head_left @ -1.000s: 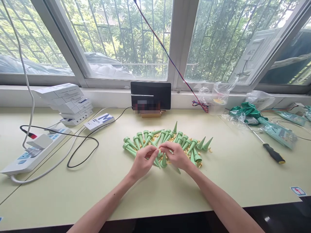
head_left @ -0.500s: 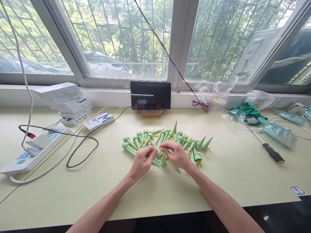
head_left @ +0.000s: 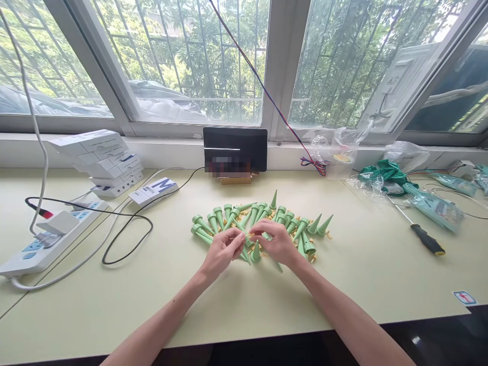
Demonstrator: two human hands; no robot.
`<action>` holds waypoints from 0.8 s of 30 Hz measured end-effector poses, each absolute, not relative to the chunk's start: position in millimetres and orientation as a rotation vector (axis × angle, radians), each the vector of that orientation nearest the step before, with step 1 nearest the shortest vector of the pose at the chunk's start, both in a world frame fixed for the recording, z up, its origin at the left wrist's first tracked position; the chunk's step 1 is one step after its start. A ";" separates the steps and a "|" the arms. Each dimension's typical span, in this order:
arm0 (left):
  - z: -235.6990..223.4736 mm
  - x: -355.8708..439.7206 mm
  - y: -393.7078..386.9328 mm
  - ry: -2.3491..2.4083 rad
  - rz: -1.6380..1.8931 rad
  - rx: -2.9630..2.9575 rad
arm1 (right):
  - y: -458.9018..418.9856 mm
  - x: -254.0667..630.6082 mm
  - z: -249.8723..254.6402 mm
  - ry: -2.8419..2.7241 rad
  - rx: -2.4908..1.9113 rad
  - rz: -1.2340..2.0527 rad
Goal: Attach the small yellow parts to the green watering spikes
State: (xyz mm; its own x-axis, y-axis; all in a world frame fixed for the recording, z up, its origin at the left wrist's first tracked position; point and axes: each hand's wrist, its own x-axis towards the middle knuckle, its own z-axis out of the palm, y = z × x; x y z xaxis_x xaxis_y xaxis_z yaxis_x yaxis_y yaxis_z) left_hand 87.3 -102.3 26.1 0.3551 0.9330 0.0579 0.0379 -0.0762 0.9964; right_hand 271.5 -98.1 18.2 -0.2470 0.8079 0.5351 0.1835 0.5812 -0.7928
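Note:
My left hand (head_left: 224, 251) is closed in a pinch over the front of a pile of green plastic cone spikes (head_left: 218, 217). Facing it, almost fingertip to fingertip, is my right hand (head_left: 275, 241), its thumb and index finger pinching a small yellow plastic piece (head_left: 250, 235). Whatever lies between the left fingertips is too small to make out. Just below the hands one green spike (head_left: 255, 252) stands point up on the table. More yellow pieces (head_left: 313, 258) lie scattered among the spikes, partly hidden by them and by my hands.
A dark tablet (head_left: 235, 147) stands behind the pile. On the left are stacked white boxes (head_left: 109, 157), a flat box (head_left: 153, 191), a power strip (head_left: 57, 239) and a looping black cable (head_left: 127, 215). To the right lie a screwdriver (head_left: 427, 239) and plastic bags (head_left: 434, 206).
My fingertips have parted slightly, and the yellow piece between them now shows more clearly. The left hand has turned a little; the pile looks the same.

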 end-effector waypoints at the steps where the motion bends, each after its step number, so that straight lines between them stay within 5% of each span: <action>1: 26.8 87.6 -102.5 0.935 0.960 1.433 | -97.8 271.3 18.2 -1.748 -0.814 0.728; 12: 20.2 89.7 -103.3 0.993 1.121 1.529 | -96.6 274.8 19.4 -1.640 -1.017 0.616; 24: 12.3 90.9 -107.5 0.965 0.763 2.295 | -95.7 276.1 17.9 -1.561 -1.132 0.570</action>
State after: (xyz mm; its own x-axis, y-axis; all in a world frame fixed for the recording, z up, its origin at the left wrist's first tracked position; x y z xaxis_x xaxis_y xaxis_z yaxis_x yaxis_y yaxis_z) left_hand 90.9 -107.5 12.3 0.5852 0.7571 0.2904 0.4571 -0.6037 0.6531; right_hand 276.1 -95.7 17.9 0.0264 0.8796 0.4751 0.3666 0.4336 -0.8232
